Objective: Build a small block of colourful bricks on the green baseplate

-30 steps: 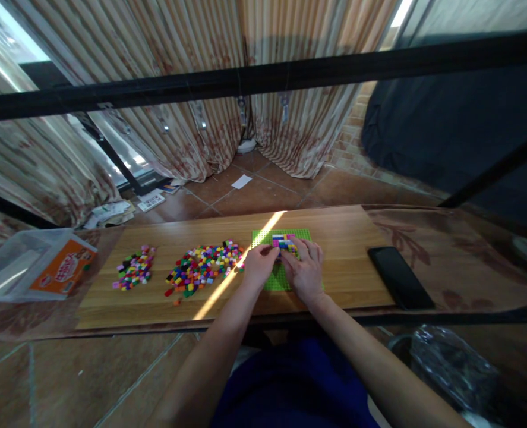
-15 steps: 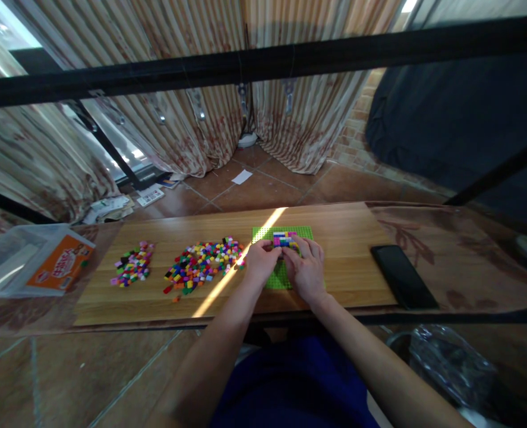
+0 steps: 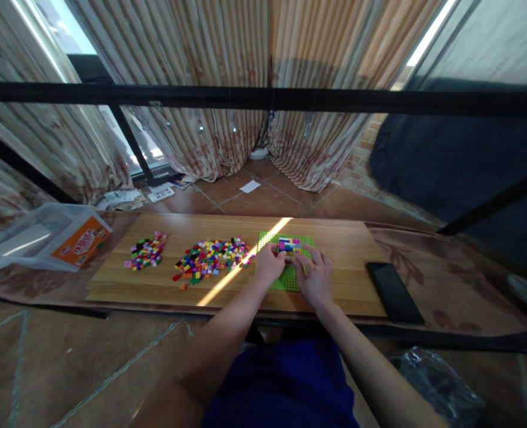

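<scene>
A green studded baseplate (image 3: 285,280) lies on the wooden board, with a block of pink, white, blue and yellow toy bricks (image 3: 290,244) built up on its far half. My left hand (image 3: 269,265) is at the block's near left corner, thumb and forefinger closed together. Anything between those fingertips is too small to make out. At the near right side of the block, my right hand (image 3: 316,274) has bent fingers apart, with the fingertips close to the bricks. The fingers hide part of the block's near edge.
Loose bricks form a large pile (image 3: 212,258) and a smaller pile (image 3: 147,251) on the wooden board (image 3: 347,261). A clear plastic box (image 3: 44,238) with an orange label stands far left. A black phone (image 3: 394,292) lies at right. A dark bar (image 3: 245,97) crosses beyond the table.
The camera view has tilted and shifted slightly. My right hand's thumb and fingertips have drawn apart from my left thumb. The left hand stays at the block's corner.
</scene>
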`<state>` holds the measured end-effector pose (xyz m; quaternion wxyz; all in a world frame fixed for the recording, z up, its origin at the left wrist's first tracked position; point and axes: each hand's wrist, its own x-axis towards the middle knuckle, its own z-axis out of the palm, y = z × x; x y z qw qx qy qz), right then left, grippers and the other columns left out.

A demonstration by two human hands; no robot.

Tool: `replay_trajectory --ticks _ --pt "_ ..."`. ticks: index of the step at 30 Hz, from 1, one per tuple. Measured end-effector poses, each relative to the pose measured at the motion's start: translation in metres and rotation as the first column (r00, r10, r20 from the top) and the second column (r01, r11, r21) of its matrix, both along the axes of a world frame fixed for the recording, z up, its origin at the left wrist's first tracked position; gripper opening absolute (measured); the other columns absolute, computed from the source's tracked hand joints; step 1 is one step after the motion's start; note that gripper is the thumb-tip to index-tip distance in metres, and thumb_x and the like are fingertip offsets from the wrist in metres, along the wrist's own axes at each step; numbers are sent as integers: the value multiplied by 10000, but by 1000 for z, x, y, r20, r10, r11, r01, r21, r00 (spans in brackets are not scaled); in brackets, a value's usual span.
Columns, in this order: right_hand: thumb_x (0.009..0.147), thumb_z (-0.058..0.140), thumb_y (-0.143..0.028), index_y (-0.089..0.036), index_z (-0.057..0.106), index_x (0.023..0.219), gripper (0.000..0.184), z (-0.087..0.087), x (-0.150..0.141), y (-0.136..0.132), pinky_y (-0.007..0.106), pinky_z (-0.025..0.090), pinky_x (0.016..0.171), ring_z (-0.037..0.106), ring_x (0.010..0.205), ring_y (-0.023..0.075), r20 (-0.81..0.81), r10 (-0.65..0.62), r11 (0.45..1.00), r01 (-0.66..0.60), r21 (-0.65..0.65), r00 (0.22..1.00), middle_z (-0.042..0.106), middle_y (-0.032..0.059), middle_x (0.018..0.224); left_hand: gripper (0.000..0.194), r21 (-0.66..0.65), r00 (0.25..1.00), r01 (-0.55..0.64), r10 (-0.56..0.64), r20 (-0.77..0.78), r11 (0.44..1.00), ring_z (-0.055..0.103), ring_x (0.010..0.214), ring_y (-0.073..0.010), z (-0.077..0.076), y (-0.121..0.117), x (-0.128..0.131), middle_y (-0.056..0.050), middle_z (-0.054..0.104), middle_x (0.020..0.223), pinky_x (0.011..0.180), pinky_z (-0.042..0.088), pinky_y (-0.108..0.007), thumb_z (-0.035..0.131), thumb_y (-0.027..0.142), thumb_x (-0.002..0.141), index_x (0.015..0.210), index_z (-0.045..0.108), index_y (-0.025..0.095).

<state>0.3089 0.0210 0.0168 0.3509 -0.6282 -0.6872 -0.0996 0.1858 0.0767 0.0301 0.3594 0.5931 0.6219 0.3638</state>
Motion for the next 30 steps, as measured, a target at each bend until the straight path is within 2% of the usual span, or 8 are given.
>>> replay_trajectory --ticks 5,9,14,19,22,25,30 --pt "889 490 -226 -221 691 986 224 5 10 -10 438 405 883 510 1033 244 -49 -4 1000 5 28 999 599 98 1151 224 14 995 -8 6 102 1000 616 697 -181 -8 3 -9 -53 668 729 705 469 -299 708 293 699 861 670 142" --pt "885 487 -224 -217 693 951 216 4 14 -17 440 425 866 538 1010 241 -99 -3 999 8 52 995 615 103 1111 304 -2 981 -16 16 195 1000 611 606 -161 -16 -1 -34 -24 632 629 611 459 -266 629 423 758 852 661 136" --pt "885 487 -238 -211 694 932 214 -1 7 -21 419 445 833 558 974 234 -121 6 999 -2 35 993 632 101 1068 277 -14 959 7 -3 282 1000 600 537 -138 -23 -23 -79 6 607 573 549 456 -238 565 411 782 793 662 151" --pt "898 480 -229 -209 688 954 217 -3 -10 -22 404 453 842 568 968 222 -90 73 997 -72 17 993 647 86 1079 243 -77 904 -69 95 417 995 597 571 -130 -26 -55 -117 2 637 645 561 479 -236 606 338 734 871 676 150" --pt "901 482 -222 -213 675 989 212 -6 -25 -23 413 453 872 573 988 221 -60 166 986 -165 20 984 657 76 1075 231 -99 912 -122 151 381 988 600 593 -133 -30 -73 -143 -7 660 692 564 474 -236 588 300 740 894 681 157" --pt "906 475 -230 -216 661 1006 211 -12 -45 -25 415 472 870 580 987 225 -58 302 953 -302 7 951 662 76 1029 221 -44 928 -240 243 282 970 630 696 -153 -38 -84 -175 -21 684 776 640 487 -250 595 293 745 913 675 174" --pt "914 457 -229 -228 661 1004 223 -26 -84 -30 391 512 811 609 909 218 -82 451 885 -457 -93 889 668 75 986 236 55 886 -461 458 69 886 639 752 -173 -46 -83 -230 -44 680 833 730 496 -294 553 245 779 992 632 183"
